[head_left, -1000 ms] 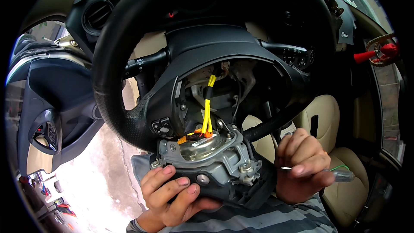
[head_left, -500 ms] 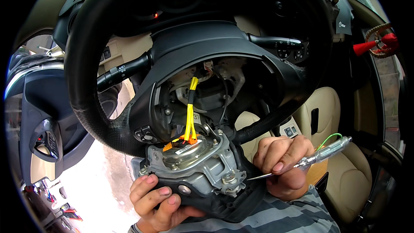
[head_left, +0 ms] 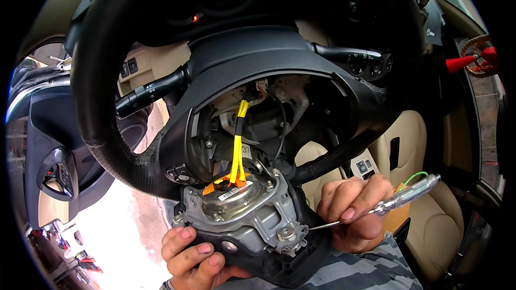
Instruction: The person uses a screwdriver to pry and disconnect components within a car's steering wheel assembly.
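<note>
My left hand (head_left: 193, 255) grips the lower left edge of an airbag module (head_left: 242, 220), fingers on its front and its back turned up. The module shows a grey metal bracket, a round silver inflator (head_left: 231, 200) and a black cover. Yellow-sleeved wires (head_left: 237, 156) run from the open hub of the steering wheel (head_left: 126, 169) to orange connectors (head_left: 216, 184) on the inflator. In my right hand (head_left: 357, 209), pinched between thumb and fingers, is a circuit tester (head_left: 407, 195) with a clear handle and green wire. Its thin metal tip lies close beside the module's right corner; contact cannot be made out.
Control stalks (head_left: 153, 92) stick out on both sides of the column. An open car door (head_left: 64, 145) is at the left. Beige seats (head_left: 430, 204) stand at the right, and a red tassel (head_left: 473, 60) hangs at the far right.
The module has tipped a little and shifted slightly in my left hand's grip. The tester has moved a little to the right and down. The whole view has shifted slightly.
</note>
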A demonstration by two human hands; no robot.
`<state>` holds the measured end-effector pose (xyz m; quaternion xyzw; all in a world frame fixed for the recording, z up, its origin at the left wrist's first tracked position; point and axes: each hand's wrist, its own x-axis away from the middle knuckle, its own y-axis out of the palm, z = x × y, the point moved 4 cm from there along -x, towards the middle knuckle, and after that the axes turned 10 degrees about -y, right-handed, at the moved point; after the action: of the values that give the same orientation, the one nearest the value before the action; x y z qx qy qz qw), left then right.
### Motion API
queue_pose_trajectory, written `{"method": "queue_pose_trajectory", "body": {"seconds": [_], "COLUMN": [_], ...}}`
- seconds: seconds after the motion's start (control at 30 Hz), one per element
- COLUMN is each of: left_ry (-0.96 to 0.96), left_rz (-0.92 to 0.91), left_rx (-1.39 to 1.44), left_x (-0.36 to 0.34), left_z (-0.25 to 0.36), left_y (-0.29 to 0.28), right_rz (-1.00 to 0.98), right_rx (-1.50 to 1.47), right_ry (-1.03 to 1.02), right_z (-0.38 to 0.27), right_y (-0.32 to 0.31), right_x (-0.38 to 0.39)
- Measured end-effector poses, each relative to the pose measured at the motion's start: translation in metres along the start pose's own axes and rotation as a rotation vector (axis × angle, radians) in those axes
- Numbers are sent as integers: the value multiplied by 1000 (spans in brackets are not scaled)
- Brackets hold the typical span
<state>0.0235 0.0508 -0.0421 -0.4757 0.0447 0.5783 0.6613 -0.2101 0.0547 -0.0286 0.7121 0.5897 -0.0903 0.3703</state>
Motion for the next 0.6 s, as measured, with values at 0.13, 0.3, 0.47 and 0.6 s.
{"method": "queue_pose_trajectory", "body": {"seconds": [0.13,0.3,0.47,0.6], "left_ry": [19,-140,-141,-89], "left_rz": [46,63,136,83], "left_rx": [16,-182,-151,-73], "left_x": [2,19,25,15], "left_z": [-1,3,-1,-1], "left_y": [2,-1,4,1], "right_rz": [206,-76,-371,-462], "right_rx": [186,616,687,621], "right_ry": [-46,57,430,515], "right_z": [4,11,29,35], "right_y": [-4,-13,-4,-8], "right_x": [-1,-18,-28,-30]}}
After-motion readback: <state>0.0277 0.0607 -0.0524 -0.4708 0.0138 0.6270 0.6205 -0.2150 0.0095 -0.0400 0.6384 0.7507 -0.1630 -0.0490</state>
